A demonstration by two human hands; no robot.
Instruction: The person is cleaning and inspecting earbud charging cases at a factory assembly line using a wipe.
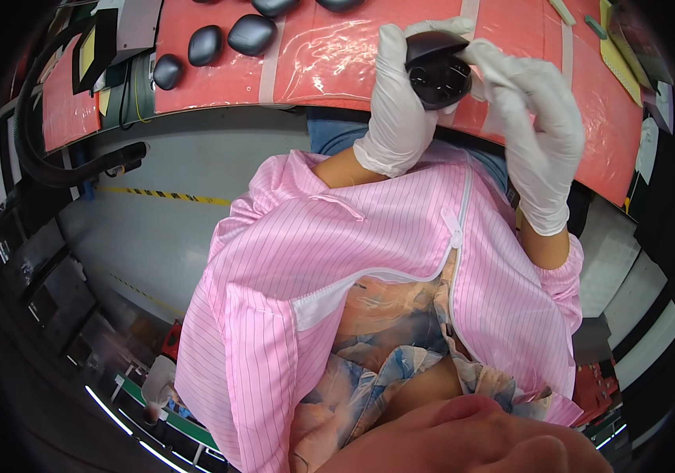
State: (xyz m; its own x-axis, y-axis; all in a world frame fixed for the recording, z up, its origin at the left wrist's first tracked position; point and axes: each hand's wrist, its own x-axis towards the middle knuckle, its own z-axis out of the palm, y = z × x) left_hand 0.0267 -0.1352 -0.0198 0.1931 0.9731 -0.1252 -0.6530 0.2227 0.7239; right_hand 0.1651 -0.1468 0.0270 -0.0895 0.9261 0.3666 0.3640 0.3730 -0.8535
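An earbud charging case [438,77], glossy black with its lid raised, is held over the red work mat. My white-gloved left hand [397,114] wraps round it, thumb on the near left side and fingers behind the lid. From the right, my gloved right hand [541,118] reaches in with its fingertips pinched beside the lid's edge. Whether a small white thing sits in that pinch or only glove fingertips show, I cannot make out. Dark recesses show inside the case.
Several closed dark cases, one of them a rounded case [251,35], lie on the red mat [330,59] to the left. A black flexible hose [30,150] curves down at far left. Yellow strips [620,59] and a small green piece [595,27] lie at the right.
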